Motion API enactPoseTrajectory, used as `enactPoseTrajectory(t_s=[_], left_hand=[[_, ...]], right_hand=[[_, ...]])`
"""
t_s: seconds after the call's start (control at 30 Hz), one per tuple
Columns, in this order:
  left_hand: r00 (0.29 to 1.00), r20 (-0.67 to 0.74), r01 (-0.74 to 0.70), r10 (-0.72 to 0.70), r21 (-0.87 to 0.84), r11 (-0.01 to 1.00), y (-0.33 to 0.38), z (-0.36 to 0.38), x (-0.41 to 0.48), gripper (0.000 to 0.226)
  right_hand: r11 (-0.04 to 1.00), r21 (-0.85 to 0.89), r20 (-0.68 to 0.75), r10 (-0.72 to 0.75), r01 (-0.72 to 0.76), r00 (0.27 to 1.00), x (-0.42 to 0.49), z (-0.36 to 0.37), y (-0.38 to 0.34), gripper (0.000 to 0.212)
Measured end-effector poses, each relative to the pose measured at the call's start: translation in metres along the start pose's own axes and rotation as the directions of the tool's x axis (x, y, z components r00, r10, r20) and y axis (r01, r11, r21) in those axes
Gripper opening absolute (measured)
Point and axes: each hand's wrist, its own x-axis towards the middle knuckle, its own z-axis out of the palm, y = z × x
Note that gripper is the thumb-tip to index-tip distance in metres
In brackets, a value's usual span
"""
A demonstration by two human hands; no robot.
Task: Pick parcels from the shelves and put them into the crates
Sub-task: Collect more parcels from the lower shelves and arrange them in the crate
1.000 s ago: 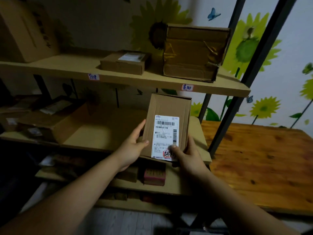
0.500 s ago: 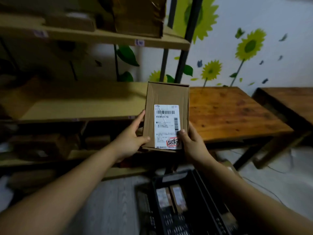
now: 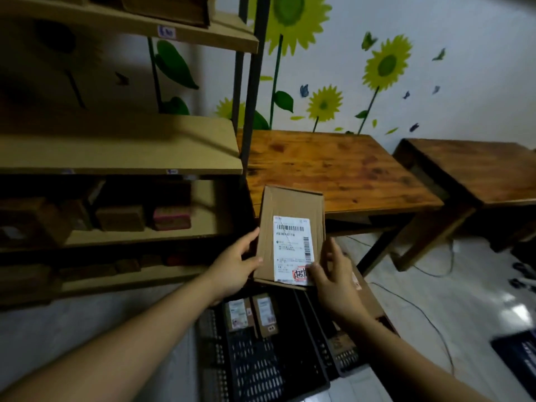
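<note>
A flat brown cardboard parcel [image 3: 290, 210] with a white barcode label is held upright between both hands. My left hand [image 3: 232, 268] grips its left edge, and my right hand [image 3: 333, 282] grips its lower right corner. Directly below it on the floor stands a black perforated crate [image 3: 261, 367] with two small labelled parcels [image 3: 251, 313] lying at its far end. A second black crate [image 3: 339, 355] sits to its right, partly hidden by my right arm, with cardboard in it.
Tan shelves [image 3: 121, 146] on a dark metal frame fill the left, with small boxes [image 3: 120, 217] on the lower levels. Two wooden tables [image 3: 333, 166] stand behind the crates by the sunflower wall. Cables trail over the floor at right.
The view has swung down and to the right, away from the shelves. The parcel in both hands has come down over the black crate, which now shows more fully.
</note>
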Motion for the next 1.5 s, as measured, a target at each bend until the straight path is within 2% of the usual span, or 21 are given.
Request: enactPoseTrajectory(t_s=[0.1,0.23,0.33,0.5,0.67,0.77,1.0,1.07,1.17,1.33,1.43,1.5], left_hand=[[0.997,-0.03,0.073,-0.073,-0.005,0.997,-0.013,0.04,0.01,0.073],[0.989,-0.014,0.148,-0.148,0.019,0.989,-0.047,0.103,0.024,0.106],[0.984,-0.087,0.161,-0.156,0.059,0.985,-0.076,0.139,0.034,0.103],[0.962,-0.181,0.241,-0.205,0.202,0.949,-0.171,0.157,0.068,0.115],[0.952,-0.188,0.291,-0.242,0.306,0.906,-0.299,0.167,0.109,0.11],[0.953,-0.162,0.301,-0.258,0.375,0.877,-0.388,0.173,0.138,0.097],[0.961,-0.128,0.277,-0.246,0.482,0.831,-0.56,0.196,0.203,0.083],[0.967,-0.122,0.253,-0.222,0.513,0.82,-0.595,0.202,0.222,0.076],[0.971,-0.117,0.239,-0.21,0.565,0.789,-0.641,0.212,0.248,0.068],[0.984,-0.123,0.178,-0.129,0.637,0.75,-0.683,0.227,0.271,0.062],[0.98,-0.128,0.197,-0.15,0.645,0.738,-0.702,0.231,0.283,0.065],[0.972,-0.094,0.22,-0.217,0.694,0.686,-0.707,0.231,0.289,0.069]], right_hand=[[0.991,-0.125,0.129,-0.042,0.058,0.991,0.009,-0.021,0.038,0.069],[0.985,-0.146,0.372,-0.027,0.088,0.928,0.04,-0.052,0.094,0.086],[0.971,-0.191,0.511,-0.025,0.142,0.859,0.06,-0.054,0.135,0.091],[0.943,-0.248,0.632,-0.016,0.222,0.775,0.093,-0.014,0.219,0.104],[0.882,-0.31,0.619,-0.095,0.354,0.78,0.123,0.068,0.331,0.098],[0.817,-0.401,0.579,-0.125,0.415,0.806,0.144,0.119,0.407,0.095],[0.81,-0.505,0.537,0.025,0.297,0.843,0.19,0.216,0.561,0.085],[0.785,-0.555,0.523,0.074,0.274,0.849,0.204,0.236,0.59,0.083],[0.759,-0.613,0.483,0.143,0.217,0.864,0.224,0.257,0.621,0.068],[0.741,-0.655,0.438,0.216,0.146,0.873,0.244,0.277,0.651,0.062],[0.728,-0.676,0.406,0.233,0.118,0.884,0.248,0.287,0.66,0.061],[0.707,-0.697,0.406,0.253,0.119,0.878,0.25,0.291,0.663,0.067]])
